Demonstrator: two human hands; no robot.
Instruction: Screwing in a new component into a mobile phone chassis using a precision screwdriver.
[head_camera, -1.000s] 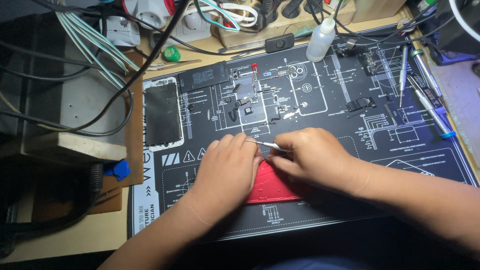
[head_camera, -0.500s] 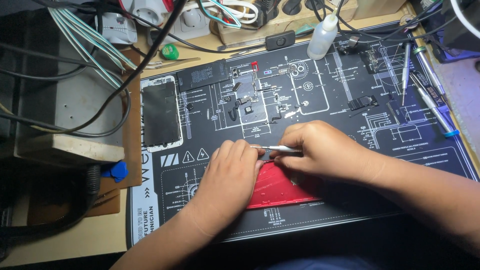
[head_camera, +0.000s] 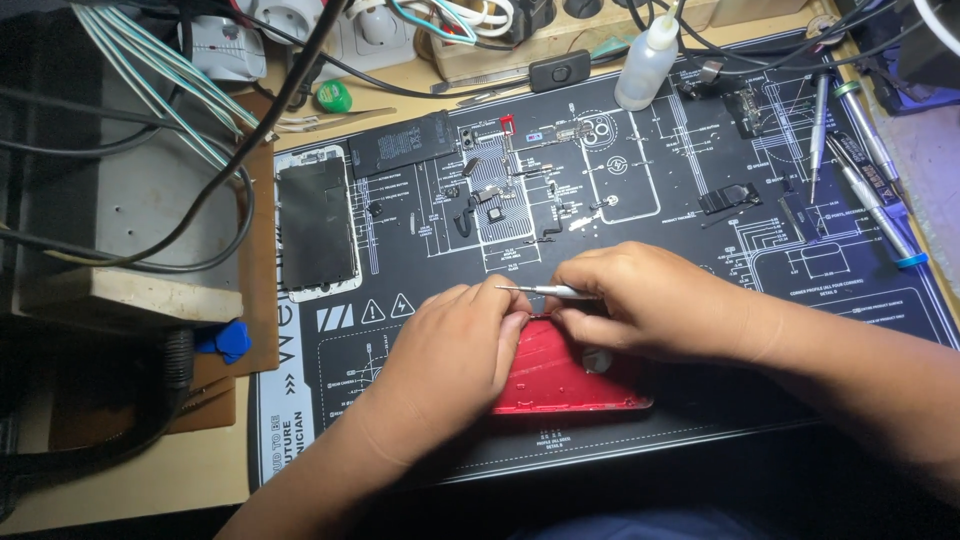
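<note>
A person's left hand (head_camera: 445, 350) is pressing flat, fingers together, on a red phone housing (head_camera: 560, 385) lying at the near edge of a black repair mat (head_camera: 700, 180), while the right hand (head_camera: 640, 300) is pinching a slim metal screwdriver (head_camera: 545, 291) over the housing's top edge. A white squeeze bottle (head_camera: 645, 65), contents unseen, is standing at the mat's far edge; a detached phone screen (head_camera: 315, 225) is lying to the left.

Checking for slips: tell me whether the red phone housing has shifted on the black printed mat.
No. The red phone housing sits at the same spot near the black printed mat's front edge.
</note>
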